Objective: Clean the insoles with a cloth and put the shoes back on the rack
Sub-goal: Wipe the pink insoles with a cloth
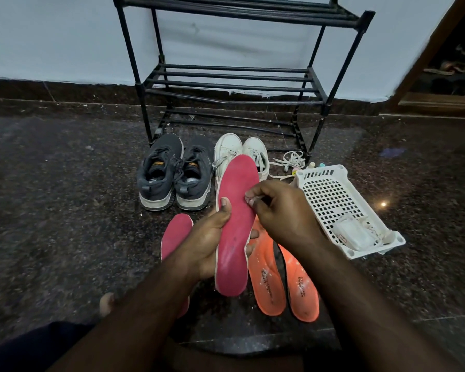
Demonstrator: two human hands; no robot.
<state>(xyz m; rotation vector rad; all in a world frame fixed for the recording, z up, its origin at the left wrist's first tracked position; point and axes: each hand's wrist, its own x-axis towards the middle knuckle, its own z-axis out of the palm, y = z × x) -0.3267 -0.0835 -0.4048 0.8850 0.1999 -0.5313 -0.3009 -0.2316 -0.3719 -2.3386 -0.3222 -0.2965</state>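
Observation:
My left hand [207, 242] holds a pink insole [234, 210] upright from below, thumb pressed on its face. My right hand [282, 210] has its fingertips bunched on the insole's right edge, pinching there; no cloth shows in it. A second pink insole [173, 234] lies on the floor, partly under my left arm. Two orange insoles [266, 280] lie side by side on the right. A pair of grey shoes [161, 173] and a pair of white shoes [227, 149] stand in front of the black shoe rack [234, 76], whose shelves are bare.
A white perforated basket [330, 194] lies tilted to the right, with a white packet [352, 234] in it. Loose white laces [290, 159] and small bottles sit behind it. The floor is dark speckled stone. A wooden door frame [427, 49] stands at the far right.

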